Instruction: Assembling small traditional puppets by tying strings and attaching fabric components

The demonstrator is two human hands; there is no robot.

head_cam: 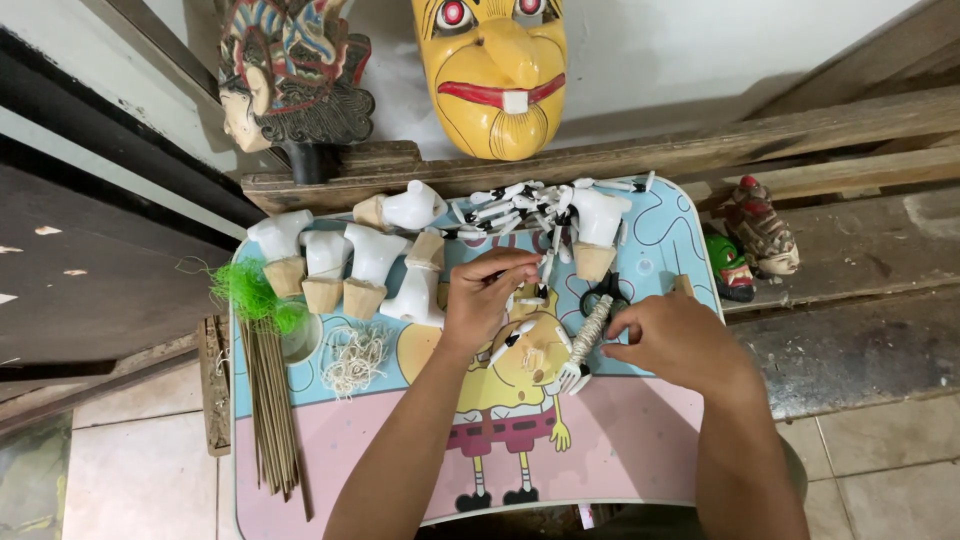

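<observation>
Two hands work near the middle of the small cartoon-print table (640, 450). Left hand (482, 298) pinches a thin white puppet arm piece (545, 268), fingers closed on it. Right hand (672, 343) touches a string-wrapped stick (589, 332) w/ a white carved hand at its end; can't tell if it's gripped. Pieces look light, stiff, prob. fragile at the thin joints, so best held at the thicker wrapped part. White torso pieces (372, 262) line the far-left edge; bamboo sticks (272, 400) lie along the left edge.

left hand (487, 296) pinching, right hand (672, 342) seemingly curled
</observation>
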